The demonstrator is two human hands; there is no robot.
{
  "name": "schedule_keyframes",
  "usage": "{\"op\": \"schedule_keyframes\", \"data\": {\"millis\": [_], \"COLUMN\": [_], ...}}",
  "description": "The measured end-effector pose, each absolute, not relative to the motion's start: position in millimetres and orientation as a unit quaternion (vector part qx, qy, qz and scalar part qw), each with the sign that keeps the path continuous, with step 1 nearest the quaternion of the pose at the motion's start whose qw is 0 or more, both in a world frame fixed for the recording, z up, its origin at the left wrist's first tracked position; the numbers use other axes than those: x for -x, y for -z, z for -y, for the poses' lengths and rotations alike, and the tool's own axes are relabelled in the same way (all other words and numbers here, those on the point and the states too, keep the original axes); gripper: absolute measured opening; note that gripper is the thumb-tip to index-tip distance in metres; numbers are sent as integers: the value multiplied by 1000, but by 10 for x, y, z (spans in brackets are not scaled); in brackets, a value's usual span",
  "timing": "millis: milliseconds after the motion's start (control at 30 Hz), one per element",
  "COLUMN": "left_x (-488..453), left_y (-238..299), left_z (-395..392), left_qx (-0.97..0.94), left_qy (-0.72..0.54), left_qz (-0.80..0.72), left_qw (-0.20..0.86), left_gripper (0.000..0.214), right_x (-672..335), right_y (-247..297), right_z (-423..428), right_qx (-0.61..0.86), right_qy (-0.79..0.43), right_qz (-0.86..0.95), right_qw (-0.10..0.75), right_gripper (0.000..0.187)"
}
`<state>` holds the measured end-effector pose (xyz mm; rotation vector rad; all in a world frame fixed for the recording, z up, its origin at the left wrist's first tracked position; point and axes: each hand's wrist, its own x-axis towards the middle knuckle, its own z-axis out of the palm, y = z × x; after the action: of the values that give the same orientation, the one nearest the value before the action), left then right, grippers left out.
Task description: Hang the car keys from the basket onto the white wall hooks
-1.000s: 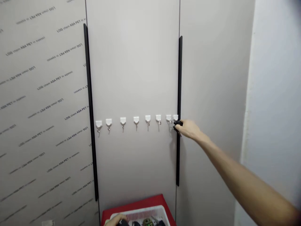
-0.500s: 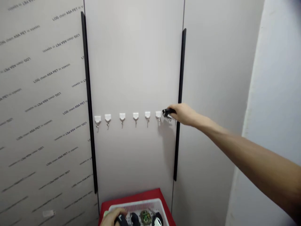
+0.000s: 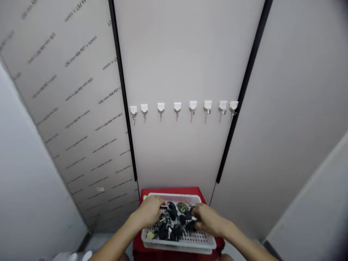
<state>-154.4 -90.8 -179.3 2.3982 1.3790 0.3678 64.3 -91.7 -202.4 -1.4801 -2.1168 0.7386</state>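
A white slotted basket [image 3: 190, 247] sits on a red stool [image 3: 174, 191] at the foot of the wall. It holds a pile of dark key fobs and keys [image 3: 174, 222], one of them round and green. My left hand [image 3: 148, 213] rests in the basket's left side with its fingers curled over the pile; what they hold is hidden. My right hand [image 3: 208, 219] is at the basket's right side, its fingers pinched on a black key fob [image 3: 190, 225]. On the wall above, a row of several white hooks [image 3: 177, 107] hangs bare.
Two black vertical strips [image 3: 123, 98] [image 3: 241, 98] frame the pale panel with the hooks. A film-covered printed panel [image 3: 67, 94] fills the left wall. Plain walls close in at the right [image 3: 299, 127] and far left. Small white objects [image 3: 70, 256] lie on the floor at the lower left.
My right hand left the rightmost hooks with a black item and came down into the basket. The view tilted down and now shows the whole basket and both hands.
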Motion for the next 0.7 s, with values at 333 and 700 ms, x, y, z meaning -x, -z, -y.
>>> {"op": "schedule_keyframes", "data": {"millis": [333,700], "left_x": [1199,1163], "left_y": [495,469], "left_z": [467,436], "left_qx": [-569,-574], "left_qy": [-478,-461], "left_qz": [-374,-320], "left_qw": [555,596], "left_gripper": [50,54], "right_x": [-175,62], "right_y": [414,378], "right_z": [420,433], "right_qx": [342,234], "right_qy": [-511,-643], "right_qz": [605,564], "right_qw": [506,463], "right_gripper": [52,59]}}
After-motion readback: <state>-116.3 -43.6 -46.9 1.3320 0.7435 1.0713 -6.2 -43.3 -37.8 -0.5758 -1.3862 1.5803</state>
